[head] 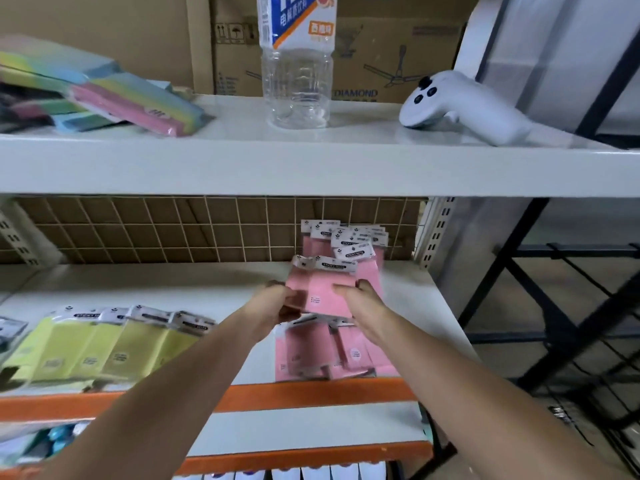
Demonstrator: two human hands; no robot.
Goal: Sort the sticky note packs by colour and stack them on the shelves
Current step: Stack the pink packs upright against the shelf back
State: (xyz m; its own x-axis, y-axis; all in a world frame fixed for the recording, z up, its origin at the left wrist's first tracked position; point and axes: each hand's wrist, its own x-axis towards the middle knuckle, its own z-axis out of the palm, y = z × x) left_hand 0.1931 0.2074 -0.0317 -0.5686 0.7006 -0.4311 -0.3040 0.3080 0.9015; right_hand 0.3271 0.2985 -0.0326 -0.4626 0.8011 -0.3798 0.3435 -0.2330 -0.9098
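I hold a small bunch of pink sticky note packs point(322, 292) above the middle shelf point(214, 289). My left hand point(282, 301) grips its left edge and my right hand point(360, 297) grips its right edge. Behind them, more pink packs point(353, 244) lean against the wire grid at the back. Below my hands, further pink packs point(329, 351) lie flat near the shelf's front edge. A row of yellow packs point(104, 348) lies at the left of the same shelf.
On the top shelf point(311, 164) stand a clear plastic bottle point(296, 64), a white handheld controller point(460, 105) at the right and a pile of multicoloured packs point(104, 95) at the left. Cardboard boxes stand behind. A black metal frame point(571, 306) is at the right.
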